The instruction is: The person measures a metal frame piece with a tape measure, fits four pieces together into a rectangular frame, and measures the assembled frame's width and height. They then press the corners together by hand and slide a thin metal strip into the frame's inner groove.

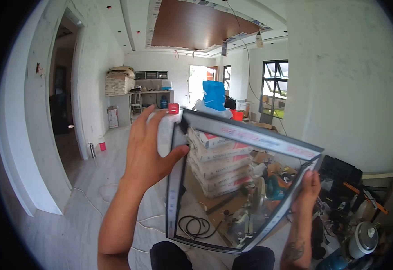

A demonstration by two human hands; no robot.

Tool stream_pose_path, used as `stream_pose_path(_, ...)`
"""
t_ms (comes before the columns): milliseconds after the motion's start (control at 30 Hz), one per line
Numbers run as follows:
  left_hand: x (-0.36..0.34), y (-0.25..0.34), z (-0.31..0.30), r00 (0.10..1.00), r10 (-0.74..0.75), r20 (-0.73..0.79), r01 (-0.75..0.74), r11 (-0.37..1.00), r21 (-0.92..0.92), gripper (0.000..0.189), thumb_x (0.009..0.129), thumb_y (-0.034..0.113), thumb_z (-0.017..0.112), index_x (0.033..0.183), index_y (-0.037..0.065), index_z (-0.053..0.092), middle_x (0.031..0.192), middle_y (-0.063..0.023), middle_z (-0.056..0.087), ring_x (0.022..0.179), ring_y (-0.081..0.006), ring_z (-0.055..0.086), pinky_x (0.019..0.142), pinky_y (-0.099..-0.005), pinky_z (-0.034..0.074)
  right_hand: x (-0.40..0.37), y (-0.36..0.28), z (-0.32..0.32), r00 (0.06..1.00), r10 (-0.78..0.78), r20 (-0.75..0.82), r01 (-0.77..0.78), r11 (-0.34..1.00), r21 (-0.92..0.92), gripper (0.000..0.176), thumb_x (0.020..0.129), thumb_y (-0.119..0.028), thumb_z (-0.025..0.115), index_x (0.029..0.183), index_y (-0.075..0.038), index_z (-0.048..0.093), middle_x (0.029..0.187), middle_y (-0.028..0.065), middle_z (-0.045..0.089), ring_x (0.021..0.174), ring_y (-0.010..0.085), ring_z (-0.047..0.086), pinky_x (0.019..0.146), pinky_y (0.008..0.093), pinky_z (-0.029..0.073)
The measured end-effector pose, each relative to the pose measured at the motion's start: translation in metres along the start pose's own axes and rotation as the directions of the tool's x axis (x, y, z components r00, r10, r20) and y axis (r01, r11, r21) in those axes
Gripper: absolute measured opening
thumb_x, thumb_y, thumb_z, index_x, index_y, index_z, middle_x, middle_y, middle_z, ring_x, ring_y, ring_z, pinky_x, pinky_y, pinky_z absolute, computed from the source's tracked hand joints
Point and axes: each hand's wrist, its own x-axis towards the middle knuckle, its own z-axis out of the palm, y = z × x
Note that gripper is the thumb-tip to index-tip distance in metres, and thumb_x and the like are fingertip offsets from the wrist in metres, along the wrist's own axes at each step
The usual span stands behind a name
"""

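In front of me is a dark-edged window frame [252,137], tilted, with pale printed film on its bars and red lettering along the top one. My left hand [143,146] is at its upper left corner. The thumb lies over the left bar, while the other fingers stretch upward and apart beside the outer edge. Wrapped around the right bar is my right hand [307,191], fingers curled on it below the upper right corner. The frame's lower edge is just above my knees [170,255]. Stacked white boxes [221,168] and a coiled black cable [194,227] show through it.
Tools and a black case [340,173] crowd the floor at right, near a white-topped pot-like container [363,238]. Beyond the frame are a blue bag [214,95] and a small red box [173,108]. Loose cords [147,222] cross the tiles at left, near a bottle [102,144].
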Motion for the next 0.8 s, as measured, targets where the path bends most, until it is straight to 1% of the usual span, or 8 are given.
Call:
stream_pose_path(67,-0.018,-0.016,0.015,0.934,-0.352,0.062,0.353,0.888,-0.294,0.093,0.069,0.012,0.084,0.145,0.006,0.032,0.136,-0.0190,0.049,0.119,-0.0336,0.054,0.099,-0.0434,0.044,0.009,-0.009,-0.004,1.000,-0.006,-0.028,0.006,1.000,0.017,0.027,0.097,-0.032,0.059,0.098,-0.006,0.054,0.069,0.0037,0.058,0.051,0.0134,0.058,0.046,0.0256,0.050)
stream_pose_path(100,-0.016,-0.016,0.011,0.933,-0.357,0.048,0.355,0.887,-0.295,0.093,0.069,0.012,0.084,0.145,0.006,0.032,0.136,-0.0190,0.049,0.119,-0.0336,0.054,0.099,-0.0434,0.044,0.012,-0.013,-0.005,1.000,-0.013,-0.026,0.013,1.000,0.026,0.027,0.096,-0.032,0.059,0.098,-0.006,0.054,0.069,0.0036,0.058,0.051,0.0138,0.058,0.045,0.0255,0.050)
stream_pose_path(167,-0.008,-0.007,0.008,0.858,-0.305,0.413,0.504,0.349,-0.790,0.094,0.074,0.011,0.081,0.149,0.007,0.025,0.130,-0.0195,0.053,0.114,-0.0267,0.058,0.091,-0.0386,0.050,0.013,-0.018,-0.004,1.000,-0.021,-0.010,0.021,1.000,0.015,0.028,0.096,-0.033,0.059,0.100,-0.006,0.053,0.069,0.0041,0.057,0.050,0.0151,0.058,0.046,0.0267,0.050)
stream_pose_path(200,-0.003,-0.004,0.007,0.881,-0.246,0.404,0.466,0.300,-0.833,0.086,0.077,0.010,0.079,0.146,0.005,0.028,0.116,-0.0177,0.061,0.100,-0.0219,0.064,0.081,-0.0329,0.055,0.013,-0.020,-0.004,1.000,-0.006,0.013,0.006,1.000,0.022,0.027,0.097,-0.033,0.058,0.100,-0.006,0.052,0.068,0.0045,0.057,0.050,0.0157,0.058,0.046,0.0274,0.051)
stream_pose_path(300,0.021,0.019,-0.025,0.868,-0.224,0.444,0.482,0.161,-0.861,0.069,0.079,0.011,0.077,0.137,0.002,0.040,0.104,-0.0133,0.066,0.089,-0.0193,0.066,0.073,-0.0323,0.057,0.013,-0.030,0.001,0.999,-0.008,0.036,0.006,0.999,0.043,0.026,0.097,-0.032,0.058,0.101,-0.007,0.052,0.068,0.0058,0.057,0.051,0.0171,0.059,0.047,0.0291,0.051)
stream_pose_path(500,0.033,0.032,-0.057,0.902,-0.196,0.384,0.410,0.114,-0.905,0.042,0.082,0.012,0.075,0.116,-0.001,0.054,0.100,-0.0117,0.066,0.082,-0.0176,0.067,0.067,-0.0310,0.057,0.013,-0.091,0.013,0.995,0.047,0.088,-0.053,0.996,0.067,0.027,0.097,-0.033,0.056,0.103,-0.007,0.053,0.074,0.0100,0.060,0.057,0.0222,0.061,0.048,0.0331,0.053)
stream_pose_path(767,0.025,0.031,-0.061,0.855,-0.187,0.483,0.485,-0.038,-0.873,0.039,0.084,0.010,0.072,0.116,-0.001,0.052,0.092,-0.0076,0.063,0.078,-0.0191,0.066,0.068,-0.0325,0.057,0.020,-0.132,0.015,0.992,0.053,0.111,-0.031,0.981,-0.192,0.026,0.096,-0.027,0.056,0.109,-0.004,0.055,0.084,0.0089,0.061,0.068,0.0191,0.063,0.059,0.0308,0.053)
stream_pose_path(800,0.014,0.032,-0.051,0.844,-0.206,0.495,0.494,-0.061,-0.867,0.038,0.084,0.009,0.072,0.116,-0.001,0.053,0.091,-0.0073,0.063,0.078,-0.0190,0.066,0.067,-0.0321,0.057,0.024,-0.112,0.013,0.957,-0.289,0.031,0.276,0.872,-0.404,0.027,0.095,-0.024,0.059,0.111,-0.003,0.054,0.085,0.0100,0.062,0.073,0.0210,0.063,0.065,0.0328,0.053)
